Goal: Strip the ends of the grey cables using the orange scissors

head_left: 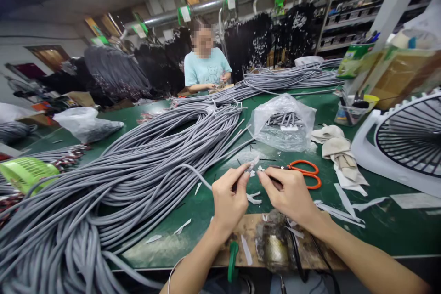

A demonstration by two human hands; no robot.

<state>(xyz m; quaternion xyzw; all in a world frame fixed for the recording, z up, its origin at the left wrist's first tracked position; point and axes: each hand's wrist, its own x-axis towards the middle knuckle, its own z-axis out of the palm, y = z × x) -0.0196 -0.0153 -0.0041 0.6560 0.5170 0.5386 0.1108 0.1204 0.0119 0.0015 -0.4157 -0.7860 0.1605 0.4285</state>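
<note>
Left hand [229,197] pinches a grey cable [200,178] near its end; right hand [287,195] sits close, fingertips almost meeting at the pale tip.
Orange scissors [305,174] at 1 o'clock, blades hidden by the right hand; whether it grips them, cannot tell. Cable coils [113,179] at 9 o'clock on a green bench mat [213,206], white trimmings [253,198] scattered about. Plastic bag [282,121] at 12, fan [409,142] at 3, co-worker [206,66] at far 12.

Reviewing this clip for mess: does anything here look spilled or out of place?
White scraps lie strewn over the green mat around the left hand, which holds a grey cable, and the right hand, like loose offcuts.
</note>
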